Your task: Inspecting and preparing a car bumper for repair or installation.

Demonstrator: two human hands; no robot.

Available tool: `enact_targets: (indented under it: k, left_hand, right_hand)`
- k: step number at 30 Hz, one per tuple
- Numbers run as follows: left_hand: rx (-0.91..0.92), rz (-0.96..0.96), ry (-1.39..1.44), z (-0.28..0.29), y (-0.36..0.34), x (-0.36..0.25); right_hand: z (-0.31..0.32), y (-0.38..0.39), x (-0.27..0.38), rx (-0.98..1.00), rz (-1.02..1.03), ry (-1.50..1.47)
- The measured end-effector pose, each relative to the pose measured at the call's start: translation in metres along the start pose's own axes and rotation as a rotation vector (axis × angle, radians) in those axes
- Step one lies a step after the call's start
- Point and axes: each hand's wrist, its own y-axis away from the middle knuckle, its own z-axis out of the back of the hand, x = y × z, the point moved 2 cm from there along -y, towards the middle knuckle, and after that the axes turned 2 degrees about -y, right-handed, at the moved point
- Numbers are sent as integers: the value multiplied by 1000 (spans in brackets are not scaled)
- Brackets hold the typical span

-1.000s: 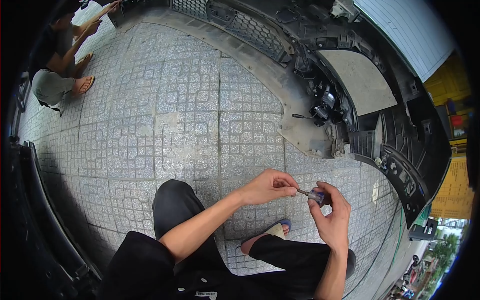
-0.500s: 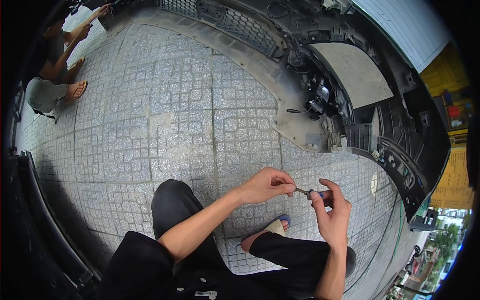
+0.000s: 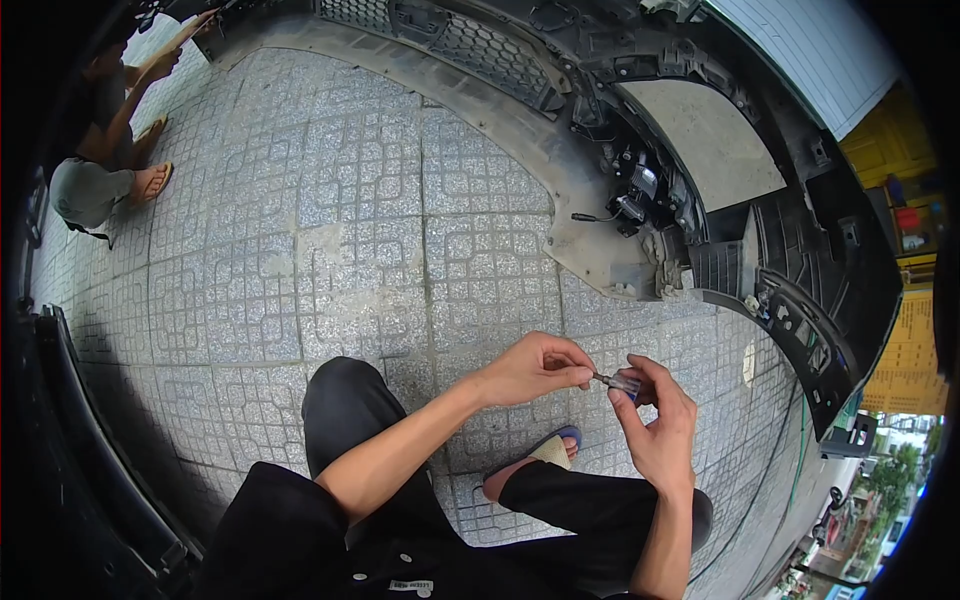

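Note:
Between my two hands is a small screwdriver (image 3: 624, 384) with a clear and bluish handle and a short metal shaft, held roughly level above the paving. Thumb and fingers of my left hand (image 3: 533, 371) pinch the far end of the shaft, hiding its tip. My right hand (image 3: 660, 425) has the handle between thumb and fingers, the palm facing inward. Beyond them, a large dark car bumper (image 3: 515, 160) lies inner side up, curving from the top to the right. A small lamp unit (image 3: 637, 190) with a cable sits in it.
Patterned grey tiles (image 3: 360, 230) cover the ground. At the upper left another person (image 3: 95, 190) crouches, arms reaching toward the bumper's end. A long black panel (image 3: 85, 430) runs along the left edge. Thin hoses (image 3: 795, 470) lie at the lower right. My sandalled foot (image 3: 550, 455) is below my hands.
The fingers of my right hand have shifted on the handle, and the screwdriver has turned so more of its clear handle shows. My left hand stays nearly in place.

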Motion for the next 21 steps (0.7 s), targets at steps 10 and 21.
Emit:
enact_targets:
  k: [10,21]
  left_hand:
    - [4,-3,-28,0,-1,-3]
    - [-51,-3,-20,10,-2,-6]
  right_hand:
    - [-2,0,-3,8,30,-14]
    - [-2,-2,-10,-33,16,-43]
